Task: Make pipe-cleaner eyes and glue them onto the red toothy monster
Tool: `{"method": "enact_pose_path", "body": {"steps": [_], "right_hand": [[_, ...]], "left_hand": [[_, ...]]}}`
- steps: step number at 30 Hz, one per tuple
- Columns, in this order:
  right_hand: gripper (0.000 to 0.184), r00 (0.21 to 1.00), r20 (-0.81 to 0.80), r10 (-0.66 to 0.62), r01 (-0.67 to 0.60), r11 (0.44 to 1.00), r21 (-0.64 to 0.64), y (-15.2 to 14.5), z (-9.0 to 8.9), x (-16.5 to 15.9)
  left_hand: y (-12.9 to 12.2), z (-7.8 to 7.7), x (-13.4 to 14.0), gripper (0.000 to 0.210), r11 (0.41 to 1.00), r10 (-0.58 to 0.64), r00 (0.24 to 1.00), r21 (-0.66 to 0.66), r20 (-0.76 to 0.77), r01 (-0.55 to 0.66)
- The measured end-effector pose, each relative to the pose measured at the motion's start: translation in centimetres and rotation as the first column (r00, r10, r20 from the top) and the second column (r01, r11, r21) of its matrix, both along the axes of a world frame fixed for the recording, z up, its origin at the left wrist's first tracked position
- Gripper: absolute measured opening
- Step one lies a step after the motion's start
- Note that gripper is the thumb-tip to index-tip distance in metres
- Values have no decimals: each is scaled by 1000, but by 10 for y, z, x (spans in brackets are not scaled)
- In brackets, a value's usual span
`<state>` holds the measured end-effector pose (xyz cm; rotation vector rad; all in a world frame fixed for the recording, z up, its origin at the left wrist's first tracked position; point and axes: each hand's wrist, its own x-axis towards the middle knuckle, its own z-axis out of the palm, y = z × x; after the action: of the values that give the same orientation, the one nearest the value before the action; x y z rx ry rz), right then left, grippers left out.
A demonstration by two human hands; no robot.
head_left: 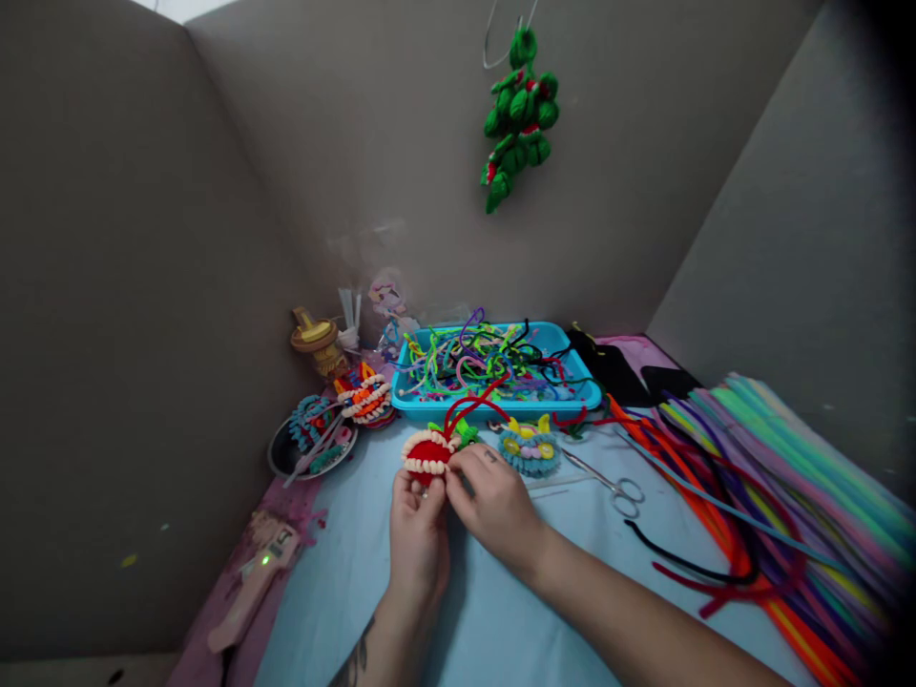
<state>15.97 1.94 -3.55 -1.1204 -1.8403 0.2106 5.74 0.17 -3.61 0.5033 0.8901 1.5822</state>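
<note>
A small red and cream pipe-cleaner piece [427, 452] is held up between my two hands, low over the table. My left hand [421, 520] grips it from below, thumb and fingers closed on its lower edge. At its right edge, the fingers of my right hand [493, 496] pinch the cream coil; the fingertips are partly hidden. Red pipe-cleaner strands [478, 405] loop up from the piece toward the tray. Just behind my right hand lies a blue fuzzy piece [528, 448] with yellow round eyes. A bright green bit [465, 432] shows behind the held piece.
A blue tray [493, 412] of tangled pipe-cleaner scraps stands behind. Scissors [615, 489] lie to the right, before piles of long pipe cleaners [808, 477]. On the left are a metal bowl [315, 469], an orange and white piece [364, 396] and a pink glue gun [254, 582].
</note>
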Motion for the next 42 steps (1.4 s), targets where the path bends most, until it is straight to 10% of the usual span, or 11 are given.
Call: {"method": "enact_pose_path", "body": {"steps": [14,34,42], "right_hand": [[10,998,48,43,-44,999,20,-3,2,-3],[11,998,-21,-52,52,999,3,3,4,3],[11,1000,-3,-10,10,1000,-22,-1,4,-1]], "left_hand": [[4,5,-4,26,998,-18,954,-58,300,37],[-3,1,3,37,997,-71,997,-40,35,72],[0,3,0,36,995,-31,968,-87,250,54]]}}
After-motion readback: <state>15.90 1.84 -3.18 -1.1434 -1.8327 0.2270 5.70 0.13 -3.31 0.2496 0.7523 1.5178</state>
